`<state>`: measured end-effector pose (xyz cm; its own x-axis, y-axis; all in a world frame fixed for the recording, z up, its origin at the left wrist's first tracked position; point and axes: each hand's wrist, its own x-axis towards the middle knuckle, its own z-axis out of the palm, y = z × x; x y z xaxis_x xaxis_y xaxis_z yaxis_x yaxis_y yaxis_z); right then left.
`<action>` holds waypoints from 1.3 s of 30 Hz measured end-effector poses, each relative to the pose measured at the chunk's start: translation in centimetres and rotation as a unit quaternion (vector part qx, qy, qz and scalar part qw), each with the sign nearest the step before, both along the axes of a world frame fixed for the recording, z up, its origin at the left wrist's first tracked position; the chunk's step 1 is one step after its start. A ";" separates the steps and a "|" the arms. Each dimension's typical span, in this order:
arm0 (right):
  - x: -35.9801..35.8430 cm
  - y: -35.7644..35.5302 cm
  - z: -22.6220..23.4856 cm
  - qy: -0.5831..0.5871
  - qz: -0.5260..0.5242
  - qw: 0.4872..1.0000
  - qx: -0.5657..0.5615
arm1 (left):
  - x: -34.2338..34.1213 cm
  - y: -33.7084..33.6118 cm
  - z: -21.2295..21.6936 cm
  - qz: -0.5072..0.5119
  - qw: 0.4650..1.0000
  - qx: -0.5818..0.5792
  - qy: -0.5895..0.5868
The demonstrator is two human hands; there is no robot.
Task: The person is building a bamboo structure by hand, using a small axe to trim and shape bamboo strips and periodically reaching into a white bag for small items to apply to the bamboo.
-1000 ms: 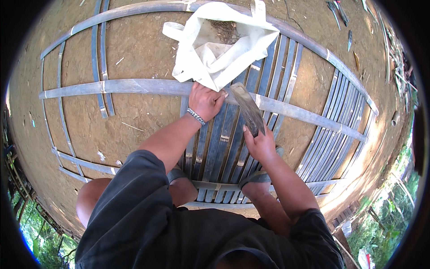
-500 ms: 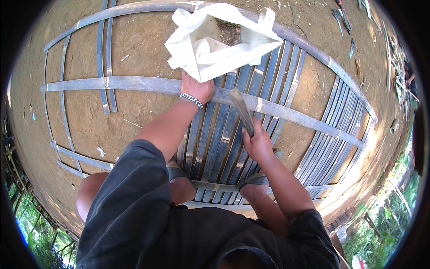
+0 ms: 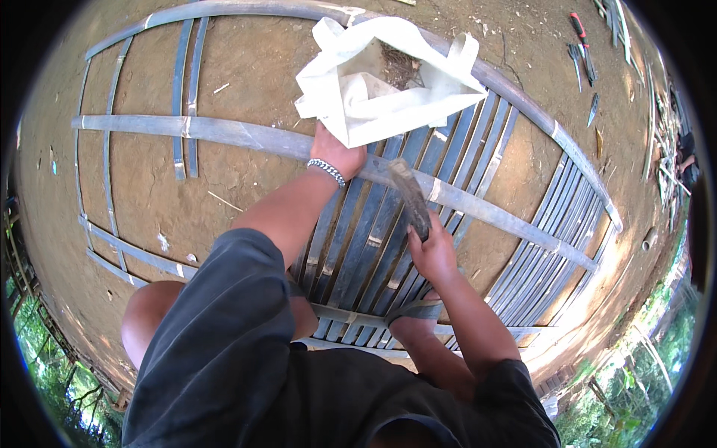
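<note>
My right hand (image 3: pixel 433 250) is closed around the lower end of a short, thick wooden stick (image 3: pixel 407 190), whose worn top leans up and left over the middle bamboo crosspiece (image 3: pixel 515 220). My left hand (image 3: pixel 340 151) rests at that same crosspiece, with its fingers hidden beneath the front of a white bag (image 3: pixel 403 116). The bag gapes open, and some brown debris shows inside. Dark bamboo slats (image 3: pixel 364 243) run under the crosspiece between my feet, side by side with narrow gaps.
A second group of slats (image 3: pixel 549 239) lies in the frame at the right. Paired slats (image 3: pixel 187 97) cross the left part. On the dirt at upper right are a red-handled tool (image 3: pixel 582 41) and a knife-like blade (image 3: pixel 593 110). Bamboo strips (image 3: pixel 668 153) are piled at the far right.
The whole view has shifted slightly. The stick in my right hand is angled a little differently, its top still up and to the left. My left hand stays at the crosspiece by the bag.
</note>
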<state>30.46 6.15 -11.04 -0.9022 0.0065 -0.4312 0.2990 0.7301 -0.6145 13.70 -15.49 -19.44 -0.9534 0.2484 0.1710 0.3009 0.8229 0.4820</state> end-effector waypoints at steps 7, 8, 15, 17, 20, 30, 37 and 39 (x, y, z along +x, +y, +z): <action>0.2 -0.2 0.7 0.139 0.021 0.990 0.022 | 0.3 0.2 0.4 -0.002 0.999 -0.022 -0.044; -0.1 -0.1 0.5 0.069 0.016 0.997 0.039 | 0.2 0.1 0.4 -0.007 0.996 -0.031 -0.078; 0.2 0.6 1.3 0.067 0.030 0.997 -0.018 | 0.2 -0.2 0.4 -0.006 0.999 -0.018 -0.036; 0.7 0.8 -0.2 0.093 0.043 0.995 -0.014 | 0.3 -0.1 0.0 -0.009 0.997 -0.030 -0.065; 0.3 -0.3 -0.4 -0.004 0.007 1.000 0.013 | -0.1 -0.1 1.0 -0.014 0.991 -0.052 -0.121; -0.3 0.0 -0.3 -0.080 0.023 0.993 0.089 | 0.1 0.4 0.7 -0.006 0.994 -0.043 -0.097; 2.2 6.2 3.6 -0.078 0.003 0.994 0.077 | 1.2 -1.9 1.5 -0.074 0.996 -0.029 -0.038; 3.3 8.7 5.0 -0.095 0.008 0.992 0.085 | 3.4 -2.9 3.8 -0.120 0.991 -0.034 0.045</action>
<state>33.73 14.86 -6.00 -0.8053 0.0798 -0.5874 0.3853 0.8235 -0.4163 17.11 -18.36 -15.62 -0.8466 0.4806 0.2287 0.5320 0.7514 0.3903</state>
